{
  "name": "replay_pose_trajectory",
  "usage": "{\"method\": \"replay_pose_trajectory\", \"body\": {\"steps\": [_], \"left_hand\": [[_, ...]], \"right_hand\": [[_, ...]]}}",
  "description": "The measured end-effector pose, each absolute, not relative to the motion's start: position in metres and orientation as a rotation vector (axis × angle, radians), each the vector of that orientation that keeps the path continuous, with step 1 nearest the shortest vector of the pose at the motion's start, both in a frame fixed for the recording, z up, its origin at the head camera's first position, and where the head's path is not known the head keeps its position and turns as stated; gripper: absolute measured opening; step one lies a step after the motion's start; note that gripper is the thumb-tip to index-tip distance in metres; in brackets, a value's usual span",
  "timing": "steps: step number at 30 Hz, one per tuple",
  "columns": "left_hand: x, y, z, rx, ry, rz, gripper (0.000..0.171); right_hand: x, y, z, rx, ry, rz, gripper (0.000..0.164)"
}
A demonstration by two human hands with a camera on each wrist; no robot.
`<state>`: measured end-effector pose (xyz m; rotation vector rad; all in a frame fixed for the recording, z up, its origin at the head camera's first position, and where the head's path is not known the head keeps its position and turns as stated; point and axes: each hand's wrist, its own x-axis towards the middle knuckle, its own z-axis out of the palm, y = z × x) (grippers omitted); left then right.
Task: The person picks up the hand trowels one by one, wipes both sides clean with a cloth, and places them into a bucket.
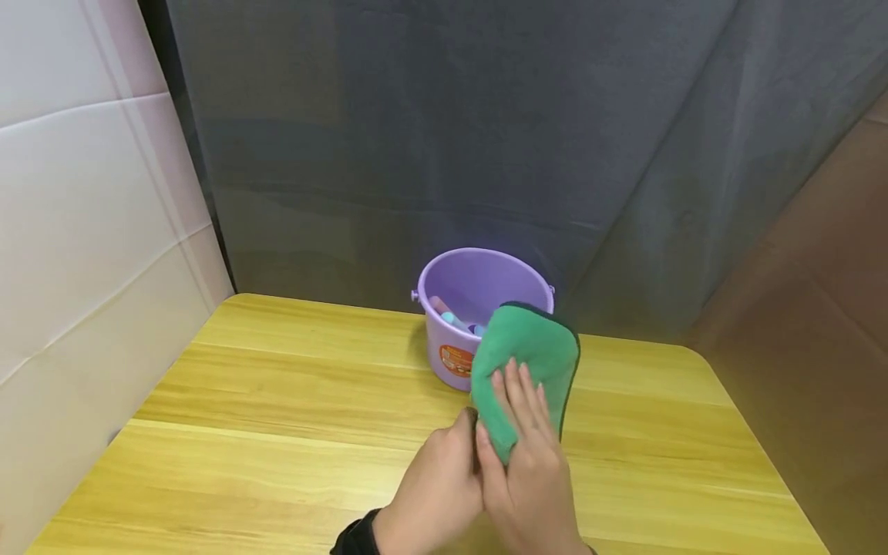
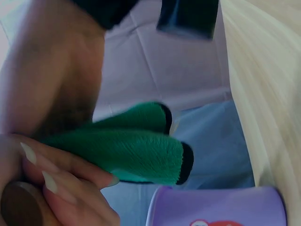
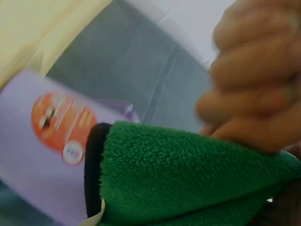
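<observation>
In the head view my left hand (image 1: pixel 440 478) grips a brown, wood-like object (image 1: pixel 474 439), mostly hidden by the fingers. Its smooth round end (image 2: pixel 21 205) shows in the left wrist view, within the curled fingers (image 2: pixel 75 188). My right hand (image 1: pixel 530 470) holds a folded green cloth (image 1: pixel 534 347) with dark edging, its fingers laid long over the fabric and the thumb along the near left side. Both hands meet above the table. Behind the cloth stands a purple bucket (image 1: pixel 444 347), partly covered by it. Several pastel stick-like pieces (image 1: pixel 451 317) lie inside.
The wood-grain table (image 1: pixel 277 432) ends at a dark grey curtain (image 1: pixel 416 139) behind the bucket. A pale panel (image 1: pixel 90 216) borders the left side and a brownish one (image 1: pixel 805 308) the right. An orange label (image 3: pixel 61 122) is on the bucket's side.
</observation>
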<state>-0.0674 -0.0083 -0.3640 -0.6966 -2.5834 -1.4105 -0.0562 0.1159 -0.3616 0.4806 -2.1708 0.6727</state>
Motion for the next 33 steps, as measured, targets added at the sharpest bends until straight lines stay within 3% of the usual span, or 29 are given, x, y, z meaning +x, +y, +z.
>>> {"method": "replay_pose_trajectory", "body": {"steps": [14, 28, 33], "left_hand": [[-0.071, -0.021, -0.363, -0.723, -2.526, -1.385, 0.017], [-0.072, -0.019, -0.361, -0.687, -2.539, -1.346, 0.023], [-0.071, -0.017, -0.359, -0.674, -2.583, -1.446, 0.016]], "right_hand": [[-0.034, 0.102, -0.359, 0.676, -2.059, 0.754, 0.04], [-0.045, 0.1, -0.362, 0.584, -2.009, 0.786, 0.044], [-0.052, 0.109, -0.361, 0.537, -2.045, 0.778, 0.046]]}}
